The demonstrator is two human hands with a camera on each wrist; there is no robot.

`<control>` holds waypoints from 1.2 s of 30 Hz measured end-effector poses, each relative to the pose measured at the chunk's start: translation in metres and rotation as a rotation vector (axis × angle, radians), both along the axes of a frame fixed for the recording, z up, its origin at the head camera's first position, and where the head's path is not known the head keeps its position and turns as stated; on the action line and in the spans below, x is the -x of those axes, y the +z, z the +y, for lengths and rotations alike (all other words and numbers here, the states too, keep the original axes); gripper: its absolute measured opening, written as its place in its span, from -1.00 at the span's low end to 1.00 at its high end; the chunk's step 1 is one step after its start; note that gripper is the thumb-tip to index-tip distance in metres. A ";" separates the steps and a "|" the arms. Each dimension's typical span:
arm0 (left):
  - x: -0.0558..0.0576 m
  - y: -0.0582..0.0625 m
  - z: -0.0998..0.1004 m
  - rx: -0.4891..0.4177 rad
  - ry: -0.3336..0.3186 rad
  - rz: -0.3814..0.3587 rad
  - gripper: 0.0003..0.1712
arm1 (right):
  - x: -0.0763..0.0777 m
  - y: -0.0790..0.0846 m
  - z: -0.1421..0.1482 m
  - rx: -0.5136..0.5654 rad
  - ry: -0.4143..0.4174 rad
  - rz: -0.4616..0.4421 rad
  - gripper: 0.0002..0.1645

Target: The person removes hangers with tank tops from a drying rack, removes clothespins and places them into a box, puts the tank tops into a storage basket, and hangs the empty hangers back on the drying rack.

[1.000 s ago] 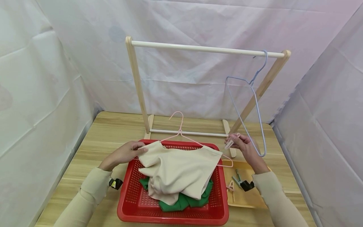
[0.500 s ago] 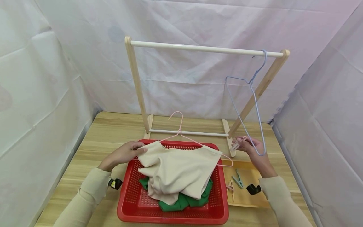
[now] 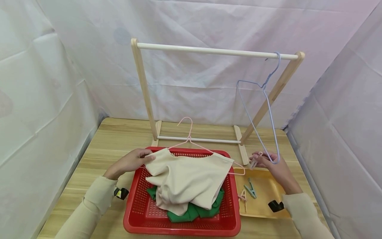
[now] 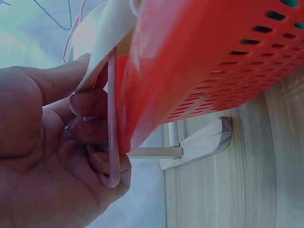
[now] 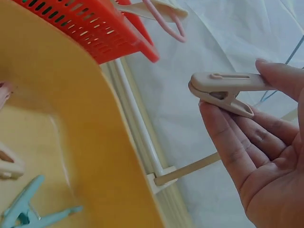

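A cream sleeveless top (image 3: 188, 176) lies spread over the red basket (image 3: 131, 219), with a pink hanger (image 3: 189, 138) through its shoulders. My left hand (image 3: 131, 162) pinches the top's left shoulder edge between thumb and fingers; in the left wrist view the pink hanger end (image 4: 112, 123) crosses those fingers. My right hand (image 3: 276, 167) holds a pale pink clothespin (image 5: 223, 84) by its handle end, thumb above and fingers below. That clothespin is over the far edge of the yellow tray (image 3: 265, 202), its tips together on nothing.
Green cloth (image 3: 191, 214) lies under the top in the basket. A teal clothespin (image 3: 251, 191) and several pale ones rest in the tray. Behind stands a wooden rack (image 3: 209, 50), a blue hanger (image 3: 272, 126) on its rail overlapping my right hand in the head view.
My right hand has moved right and down toward the tray, carrying the clothespin. My left hand, the top and the pink hanger have stayed put.
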State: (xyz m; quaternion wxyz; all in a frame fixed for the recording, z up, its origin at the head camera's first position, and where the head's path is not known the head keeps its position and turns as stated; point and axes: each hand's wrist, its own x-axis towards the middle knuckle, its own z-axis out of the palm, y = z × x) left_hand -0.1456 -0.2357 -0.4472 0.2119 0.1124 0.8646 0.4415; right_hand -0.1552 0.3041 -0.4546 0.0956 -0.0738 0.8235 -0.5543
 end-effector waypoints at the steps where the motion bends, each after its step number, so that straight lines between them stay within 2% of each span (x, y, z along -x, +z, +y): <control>1: 0.000 0.000 0.000 0.002 0.001 0.001 -0.76 | -0.001 -0.001 0.001 -0.011 -0.006 -0.011 -0.53; 7: 0.000 0.000 -0.001 -0.011 -0.006 0.001 -0.77 | -0.006 -0.004 0.006 -0.065 -0.023 -0.068 -0.49; 9: 0.000 -0.001 -0.001 -0.014 -0.009 0.001 -0.76 | -0.009 -0.004 0.007 -0.063 -0.005 -0.080 -0.50; 20: -0.002 -0.001 0.000 -0.014 -0.014 0.011 -0.76 | -0.018 -0.012 0.016 -0.032 0.122 -0.171 -0.53; 29: -0.001 -0.001 0.000 -0.016 -0.009 0.007 -0.75 | -0.020 -0.022 0.022 -0.078 0.270 -0.207 -0.54; 36: 0.000 0.000 0.000 -0.009 -0.006 0.005 -0.75 | -0.020 -0.029 0.020 -0.152 0.335 -0.247 -0.51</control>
